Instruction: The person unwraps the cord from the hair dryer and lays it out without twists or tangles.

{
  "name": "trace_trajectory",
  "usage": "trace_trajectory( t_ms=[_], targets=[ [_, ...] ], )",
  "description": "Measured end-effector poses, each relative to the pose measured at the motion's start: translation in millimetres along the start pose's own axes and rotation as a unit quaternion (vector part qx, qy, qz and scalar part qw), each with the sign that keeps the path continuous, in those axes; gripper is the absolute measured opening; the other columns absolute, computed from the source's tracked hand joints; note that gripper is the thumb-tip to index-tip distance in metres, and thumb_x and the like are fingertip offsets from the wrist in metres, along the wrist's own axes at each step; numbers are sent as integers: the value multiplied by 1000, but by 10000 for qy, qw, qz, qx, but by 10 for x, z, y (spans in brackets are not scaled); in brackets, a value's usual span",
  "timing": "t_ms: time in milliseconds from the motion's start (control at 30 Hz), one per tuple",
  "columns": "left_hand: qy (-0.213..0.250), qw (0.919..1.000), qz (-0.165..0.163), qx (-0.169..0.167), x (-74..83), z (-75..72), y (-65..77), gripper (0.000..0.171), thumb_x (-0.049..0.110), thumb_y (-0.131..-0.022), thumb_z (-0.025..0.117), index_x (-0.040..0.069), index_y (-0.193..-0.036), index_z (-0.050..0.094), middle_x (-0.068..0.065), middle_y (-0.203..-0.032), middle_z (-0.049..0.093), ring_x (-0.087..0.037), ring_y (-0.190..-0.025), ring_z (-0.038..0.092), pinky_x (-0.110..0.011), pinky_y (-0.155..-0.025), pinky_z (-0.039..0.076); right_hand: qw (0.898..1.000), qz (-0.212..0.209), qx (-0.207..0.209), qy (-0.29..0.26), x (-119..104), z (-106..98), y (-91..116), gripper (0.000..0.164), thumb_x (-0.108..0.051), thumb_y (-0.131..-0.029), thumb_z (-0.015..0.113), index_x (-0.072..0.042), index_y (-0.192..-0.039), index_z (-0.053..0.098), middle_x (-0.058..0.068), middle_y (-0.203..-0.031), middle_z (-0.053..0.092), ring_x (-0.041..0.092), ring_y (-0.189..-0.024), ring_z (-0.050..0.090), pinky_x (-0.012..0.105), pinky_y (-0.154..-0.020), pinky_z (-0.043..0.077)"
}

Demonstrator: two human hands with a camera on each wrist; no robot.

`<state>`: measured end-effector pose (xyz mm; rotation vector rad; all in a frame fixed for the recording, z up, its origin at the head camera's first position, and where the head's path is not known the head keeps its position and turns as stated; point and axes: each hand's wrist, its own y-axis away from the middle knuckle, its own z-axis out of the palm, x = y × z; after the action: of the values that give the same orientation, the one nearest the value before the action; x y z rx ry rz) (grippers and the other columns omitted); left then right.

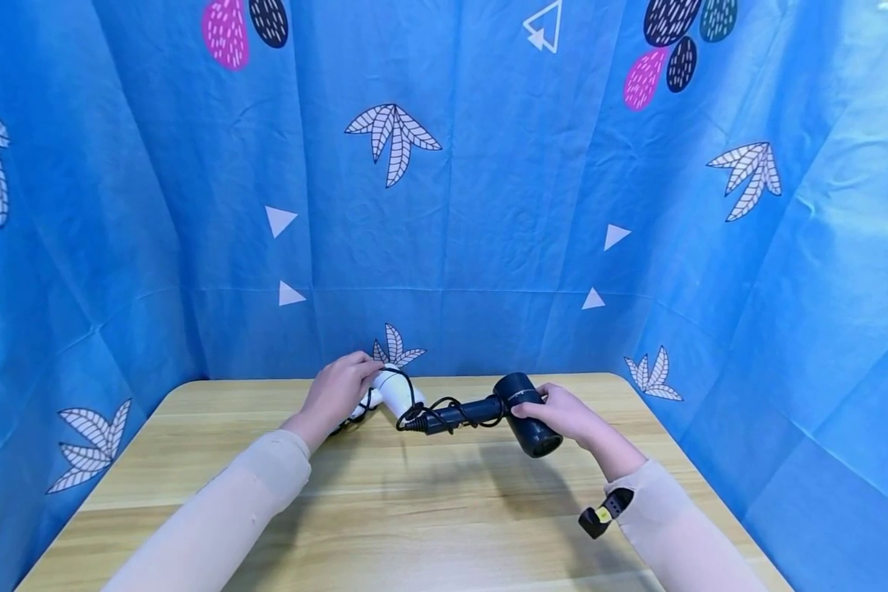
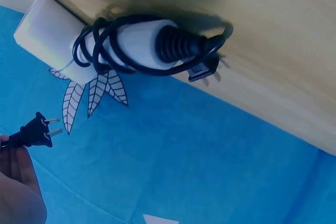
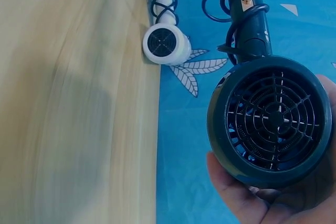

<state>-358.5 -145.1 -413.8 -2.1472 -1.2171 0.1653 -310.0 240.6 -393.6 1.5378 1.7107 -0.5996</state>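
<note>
Blue curtains (image 1: 488,214) printed with leaves and triangles enclose a wood-grain counter (image 1: 414,526). Above it, the right hand (image 1: 573,415) grips a black hair dryer's (image 1: 520,403) barrel; the left hand (image 1: 335,393) pinches a plug (image 2: 37,132). A white hair dryer (image 1: 400,393) lies near the back edge.

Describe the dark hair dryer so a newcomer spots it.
Start at the wooden table, then find the right hand above its far half. It grips the dark hair dryer, whose colour sets it apart from the nearby white hair dryer.
</note>
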Motion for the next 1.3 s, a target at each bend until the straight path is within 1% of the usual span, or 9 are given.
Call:
trace_trajectory(
  t_ms=[333,500,700,767,900,1000,1067,1300],
  targets=[
    [0,9999,-20,-102,-25,71,68,17,12,-94,72,13,-109,78,0,-97,68,-23,-85,66,-40,-74,56,10000,13,-11,-36,-13,-12,0,66,-39,-88,68,8,-129,47,19,-109,64,23,-87,68,39,-76,59],
    [-17,9998,-69,-188,-34,118,123,16,12,-93,72,14,-108,78,1,-93,67,-20,-79,64,-38,-70,55,10000,-23,-16,-43,-16,-22,-3,67,-39,-88,68,9,-130,47,19,-110,64,23,-87,68,39,-76,59],
    [-128,9993,210,-283,-27,162,203,15,11,-92,73,15,-106,79,1,-91,66,-16,-71,57,-34,-64,52,10000,-35,-2,-39,-26,-27,5,66,-38,-88,68,9,-129,47,19,-109,64,23,-87,68,39,-76,59],
    [-119,9991,290,-273,-22,171,223,14,11,-92,73,15,-104,79,1,-92,66,-15,-71,58,-34,-64,52,10000,-33,7,-26,-28,-27,8,66,-39,-88,68,9,-129,47,19,-109,64,23,-87,68,39,-76,59],
    [-144,9986,405,-293,-25,192,262,13,12,-91,74,15,-103,79,1,-94,68,-16,-77,63,-35,-69,56,10000,0,8,-11,-22,-24,3,66,-40,-88,68,8,-129,48,19,-109,64,23,-87,68,39,-76,59],
    [-176,9982,430,-370,-43,209,292,15,12,-91,75,15,-105,79,2,-96,68,-16,-82,64,-34,-73,57,10000,22,-2,-26,-15,-22,0,67,-40,-88,69,8,-129,47,19,-109,64,23,-87,68,39,-76,59],
    [-170,9981,422,-404,-54,215,311,16,13,-91,75,15,-107,78,3,-95,68,-14,-81,63,-33,-73,57,10000,16,-11,-54,-14,-23,-1,67,-39,-88,68,9,-129,47,19,-109,64,23,-86,68,39,-76,59],
    [-154,9977,474,-461,-57,195,353,18,14,-90,76,16,-108,78,6,-88,64,-10,-71,54,-30,-64,52,9999,3,-2,-116,-12,-38,-7,66,-39,-89,68,8,-130,47,20,-110,64,23,-86,68,39,-76,59]
  ],
)
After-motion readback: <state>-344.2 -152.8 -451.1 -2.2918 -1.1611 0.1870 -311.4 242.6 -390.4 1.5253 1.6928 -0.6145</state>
